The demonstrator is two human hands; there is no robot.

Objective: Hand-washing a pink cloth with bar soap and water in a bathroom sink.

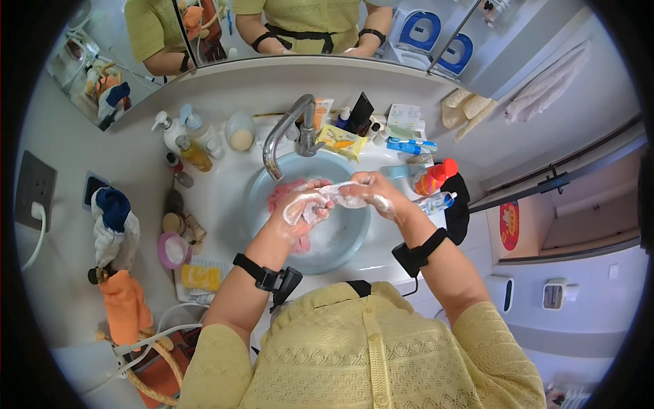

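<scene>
A soapy white cloth (352, 199) is stretched between my two hands, above a light blue plastic basin (360, 230). My left hand (301, 209) grips one end, with suds over the palm and fingers. The other end is in my right hand (375, 191), also lathered near the wrist. Beneath and beside the left hand, a pink cloth (280, 195) lies in cloudy, sudsy water in the basin. The basin stands in the white washbasin, and a chrome faucet (286, 130) arches over its rear left rim.
Pump bottles (171, 133) and an amber bottle (194, 153) stand at the left. A yellow wipes packet (341, 142) lies behind the basin. A red-capped bottle (434, 177) and a clear bottle (436, 203) are at the right. A purple bowl (166, 258) sits at the left edge.
</scene>
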